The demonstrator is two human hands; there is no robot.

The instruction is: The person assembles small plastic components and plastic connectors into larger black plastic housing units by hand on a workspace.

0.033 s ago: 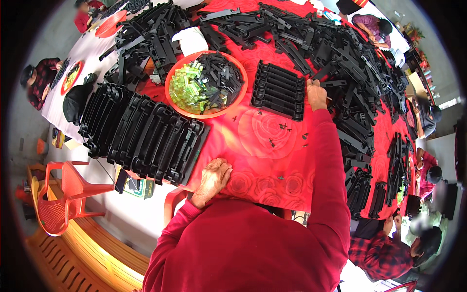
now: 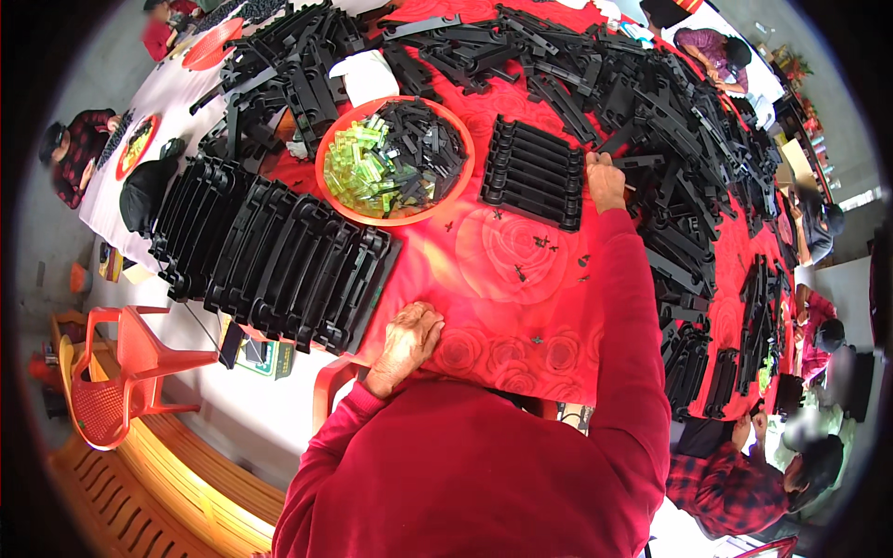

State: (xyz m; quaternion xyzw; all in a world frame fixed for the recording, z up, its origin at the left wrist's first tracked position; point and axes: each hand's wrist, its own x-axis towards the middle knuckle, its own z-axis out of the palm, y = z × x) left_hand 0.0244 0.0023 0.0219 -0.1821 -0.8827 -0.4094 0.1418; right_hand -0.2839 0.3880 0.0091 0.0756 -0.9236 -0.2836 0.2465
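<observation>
My left hand [image 2: 409, 339] rests on the near edge of the red tablecloth, its fingers curled together, with nothing seen in them. With the right arm stretched forward, my right hand [image 2: 606, 182] is closed beside the right end of a row of long black plastic parts [image 2: 532, 173]. What its fingers grip, if anything, is hidden. Left of that row stands an orange-red basin [image 2: 398, 221] holding yellow-green clear pieces [image 2: 356, 166] and small black pieces [image 2: 419, 153]. Between my hands, tiny black bits [image 2: 542, 242] are scattered on the cloth.
Several rows of black plastic parts [image 2: 270, 256] stand at the table's left edge. A large loose heap of black parts [image 2: 642, 112] covers the far and right side. A red plastic chair [image 2: 139, 372] is at left. Co-workers sit around, one in a checked shirt [image 2: 730, 488] at lower right.
</observation>
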